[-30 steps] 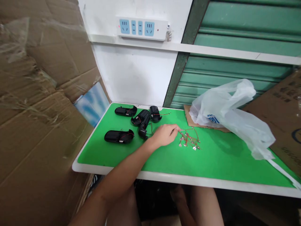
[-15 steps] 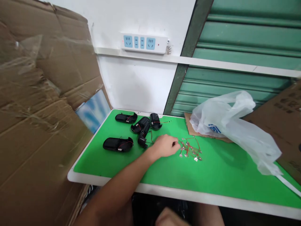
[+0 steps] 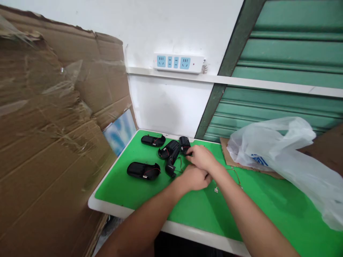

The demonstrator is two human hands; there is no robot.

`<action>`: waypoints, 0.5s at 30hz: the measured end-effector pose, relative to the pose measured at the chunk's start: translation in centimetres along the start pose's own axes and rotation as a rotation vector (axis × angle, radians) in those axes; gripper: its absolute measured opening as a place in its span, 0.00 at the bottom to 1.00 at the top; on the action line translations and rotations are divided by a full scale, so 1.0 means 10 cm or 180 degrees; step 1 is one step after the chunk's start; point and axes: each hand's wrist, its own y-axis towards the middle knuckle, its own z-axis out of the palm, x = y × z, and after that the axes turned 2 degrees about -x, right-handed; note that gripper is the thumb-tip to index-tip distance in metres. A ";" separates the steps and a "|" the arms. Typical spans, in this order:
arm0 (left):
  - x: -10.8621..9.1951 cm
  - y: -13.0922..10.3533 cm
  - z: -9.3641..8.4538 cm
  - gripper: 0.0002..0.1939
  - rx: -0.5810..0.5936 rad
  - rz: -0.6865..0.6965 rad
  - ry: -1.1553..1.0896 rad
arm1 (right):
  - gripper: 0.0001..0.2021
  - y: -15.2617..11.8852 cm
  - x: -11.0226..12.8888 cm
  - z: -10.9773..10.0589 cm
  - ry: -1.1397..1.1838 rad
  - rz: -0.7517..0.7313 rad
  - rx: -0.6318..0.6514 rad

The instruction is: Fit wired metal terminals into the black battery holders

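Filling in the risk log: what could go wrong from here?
1. The right hand is right by a black case and might snag its thin red wire.
2. The right forearm passes in front of loose wired tabs; if lowered, it could drag them.

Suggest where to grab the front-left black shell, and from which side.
Probably the rounded left end, from the left: the black shell lies lengthwise, left to right, on the green mat, and its red wire runs over the right half, so the left end seems safer.
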 end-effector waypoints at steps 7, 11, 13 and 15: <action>-0.04 0.01 0.00 0.28 0.0174 -0.0241 0.0147 | 0.15 -0.11 -0.57 -0.26 0.1234 0.0120 -0.0184; -0.10 0.03 -0.07 0.26 0.0030 -0.0053 -0.0261 | 0.22 -0.22 -0.95 -0.17 0.1624 0.0137 -0.1030; -0.17 0.06 -0.15 0.24 -0.0040 0.0009 -0.0797 | 0.22 -0.29 -1.05 -0.07 0.1472 0.0073 -0.1379; -0.27 0.07 -0.25 0.22 -0.0139 0.0059 -0.1584 | 0.20 -0.35 -1.08 0.00 0.1298 0.0015 -0.1453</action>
